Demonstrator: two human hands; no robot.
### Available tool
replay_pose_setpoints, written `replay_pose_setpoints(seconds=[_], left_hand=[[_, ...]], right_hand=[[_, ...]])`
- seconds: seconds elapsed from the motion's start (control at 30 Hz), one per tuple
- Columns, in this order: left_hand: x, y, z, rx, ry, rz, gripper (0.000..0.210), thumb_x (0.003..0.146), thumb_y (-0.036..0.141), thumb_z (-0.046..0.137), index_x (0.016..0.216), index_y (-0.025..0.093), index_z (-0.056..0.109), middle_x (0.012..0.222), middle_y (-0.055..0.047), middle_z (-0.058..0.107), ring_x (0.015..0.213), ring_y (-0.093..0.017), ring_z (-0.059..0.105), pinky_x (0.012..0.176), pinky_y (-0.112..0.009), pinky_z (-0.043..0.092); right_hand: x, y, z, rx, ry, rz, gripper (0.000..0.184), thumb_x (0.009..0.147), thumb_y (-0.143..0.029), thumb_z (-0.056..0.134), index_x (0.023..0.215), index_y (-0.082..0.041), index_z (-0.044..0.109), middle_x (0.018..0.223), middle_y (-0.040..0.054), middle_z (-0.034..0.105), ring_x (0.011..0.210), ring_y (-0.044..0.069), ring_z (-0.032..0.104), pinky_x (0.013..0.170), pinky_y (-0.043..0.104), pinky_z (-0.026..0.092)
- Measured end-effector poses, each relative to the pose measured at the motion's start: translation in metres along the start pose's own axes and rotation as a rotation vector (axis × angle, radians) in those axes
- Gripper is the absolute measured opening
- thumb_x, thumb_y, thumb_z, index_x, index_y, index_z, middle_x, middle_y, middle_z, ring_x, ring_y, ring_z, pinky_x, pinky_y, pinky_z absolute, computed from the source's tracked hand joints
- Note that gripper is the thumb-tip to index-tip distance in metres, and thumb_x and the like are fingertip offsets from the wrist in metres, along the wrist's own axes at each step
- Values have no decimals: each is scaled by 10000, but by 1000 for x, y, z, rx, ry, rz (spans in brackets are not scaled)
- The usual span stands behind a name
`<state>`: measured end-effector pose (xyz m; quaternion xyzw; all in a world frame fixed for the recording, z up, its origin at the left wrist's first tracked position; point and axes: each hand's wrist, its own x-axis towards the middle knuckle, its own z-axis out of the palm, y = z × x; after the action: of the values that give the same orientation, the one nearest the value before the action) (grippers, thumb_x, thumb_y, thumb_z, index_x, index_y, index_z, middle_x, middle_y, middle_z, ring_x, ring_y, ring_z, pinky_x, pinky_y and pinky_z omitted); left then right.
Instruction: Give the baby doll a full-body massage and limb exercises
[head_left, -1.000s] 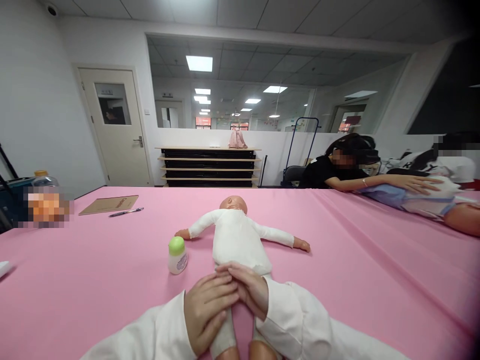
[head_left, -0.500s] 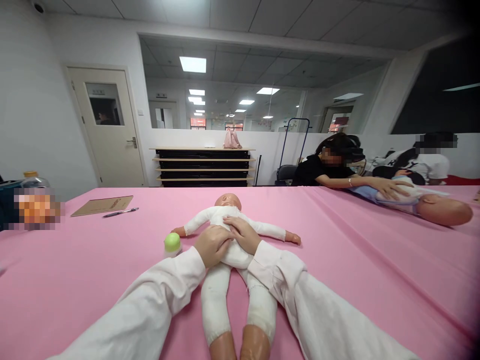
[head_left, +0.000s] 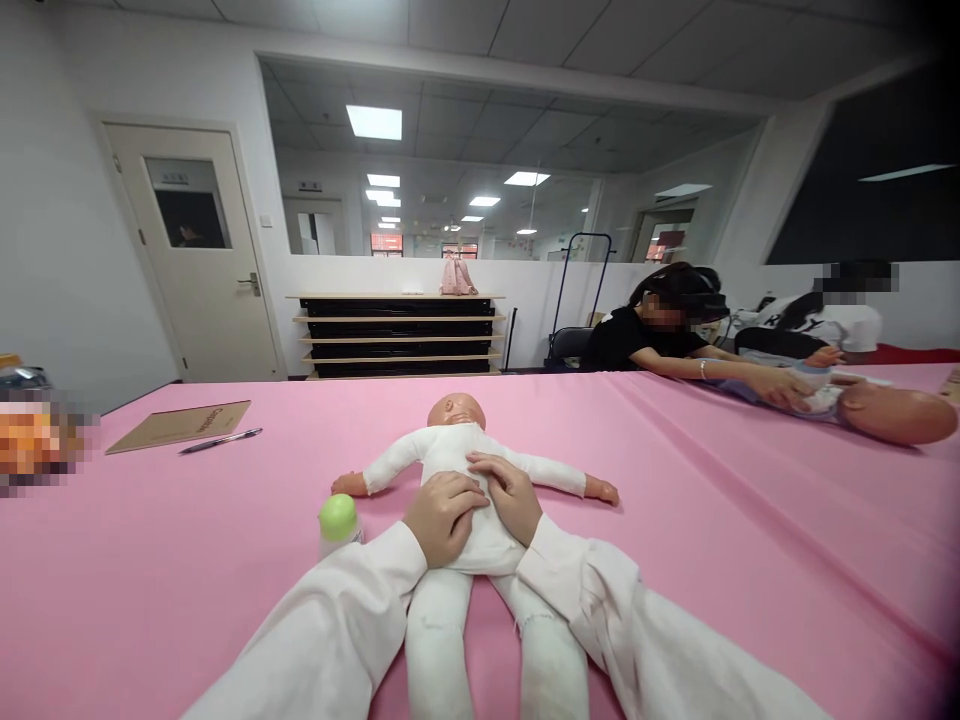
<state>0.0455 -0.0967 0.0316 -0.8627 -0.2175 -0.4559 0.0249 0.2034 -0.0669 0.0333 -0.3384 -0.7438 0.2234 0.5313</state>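
Note:
A baby doll (head_left: 454, 447) with a white cloth body lies on its back on the pink tablecloth, its head away from me and its arms spread. My left hand (head_left: 448, 517) rests on the left side of the doll's belly with its fingers laid across the cloth. On the other side my right hand (head_left: 513, 498) lies on the belly, its fingers stretched and slightly bent. The fingertips of both hands come close together at the middle. Beside my left sleeve stands a small bottle with a green cap (head_left: 339, 519), partly hidden by the sleeve.
A brown notebook (head_left: 180, 425) and a pen (head_left: 220, 441) lie at the far left of the pink tablecloth (head_left: 187, 570). Across the table at the right, a person in black (head_left: 626, 340) handles another doll (head_left: 896, 412). A blurred orange item (head_left: 37, 440) sits at the left edge.
My hands, which overlapped at the fingers, have come slightly apart on the doll's belly. The view has shifted a little. The other person's hand has moved lower along their doll.

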Motion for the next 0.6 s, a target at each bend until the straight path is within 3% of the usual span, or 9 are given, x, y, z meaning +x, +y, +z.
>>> replay_pose_setpoints(seconds=[0.27,0.43,0.6], left_hand=[[-1,-3,0,44,73,147,244,720,85,406,851,146,602,853,-58,652,829,-167,559,748,-327,450],[-2,-3,0,154,121,263,183,741,114,408,793,155,579,795,-36,658,760,-152,560,669,-306,414],[-1,0,0,234,83,306,169,747,129,397,732,162,562,719,-19,641,693,-134,547,603,-286,372]], right_hand=[[-1,-2,0,-49,-14,-57,291,742,-70,399,811,-188,655,1022,70,653,1058,187,561,952,414,423],[-4,-7,-1,-102,30,-181,244,689,-27,415,601,-187,577,793,48,639,811,167,601,762,353,486],[-3,-8,-1,-91,10,-301,253,688,-1,420,603,-184,571,727,32,618,756,151,586,695,317,487]])
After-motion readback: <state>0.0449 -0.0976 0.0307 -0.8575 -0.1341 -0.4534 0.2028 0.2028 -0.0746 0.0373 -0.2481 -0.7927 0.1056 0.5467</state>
